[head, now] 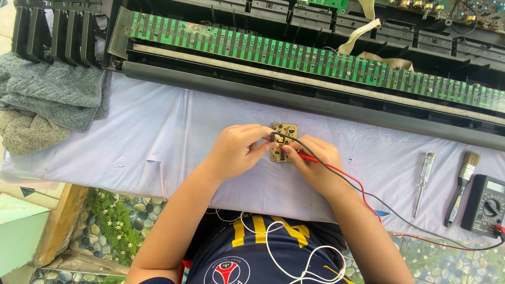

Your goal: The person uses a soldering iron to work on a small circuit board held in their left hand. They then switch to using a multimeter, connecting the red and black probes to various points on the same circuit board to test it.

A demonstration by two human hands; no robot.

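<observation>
Nearest the camera is a dark blue shirt [263, 252] with yellow figures and a round crest, a white cord looping over it. Above it both forearms reach to a small tan circuit board [284, 138] lying on the pale cloth of the counter [158, 137], roughly mid-counter, just below the long opened keyboard chassis [315, 84].

The left hand [239, 149] has its fingers closed on a black probe [273, 137], tip pressed to the board's left edge. The right hand [315, 163] pinches a red probe [305, 156], its fingers together around it, tip on the board's lower half. Red and black leads run right to a dark multimeter [486, 205] at the counter's right end.

My reading: a test of points on the board is under way. A next move would call for steady tips and a glance at the meter, which sits well apart from the board.

Few markings show: the shirt's crest, and the meter's round dial under a small grey screen. Between meter and hands lie a paintbrush [463, 184] and a clear-handled screwdriver [423, 181]. A green contact strip [263, 50] runs along the chassis; grey towels [47, 94] sit far left.
</observation>
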